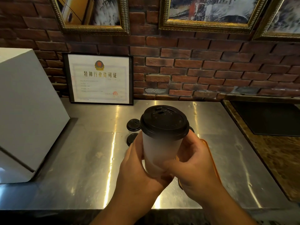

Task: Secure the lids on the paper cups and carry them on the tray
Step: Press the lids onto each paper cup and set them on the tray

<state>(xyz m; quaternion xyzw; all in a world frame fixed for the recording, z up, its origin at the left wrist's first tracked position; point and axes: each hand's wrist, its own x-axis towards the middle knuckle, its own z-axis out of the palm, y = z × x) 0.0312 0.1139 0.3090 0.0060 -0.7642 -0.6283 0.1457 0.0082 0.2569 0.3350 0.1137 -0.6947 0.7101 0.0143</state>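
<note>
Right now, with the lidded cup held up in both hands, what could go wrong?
The left hand and right hand both grip the paper cup by its wall; squeezing could pop the black lid, whose seal I cannot judge.
The orange tray is mostly hidden behind the right hand, so setting the cup down could catch its rim.
Two loose lids lie behind on the steel counter and could get knocked.

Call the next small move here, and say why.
Likely lower the paper cup onto the orange tray. The black lid already sits level on its rim, though full seating cannot be confirmed. Both the left hand and right hand grip the cup's wall, holding it above the steel counter, and the tray's edge shows just behind the right hand.
</note>
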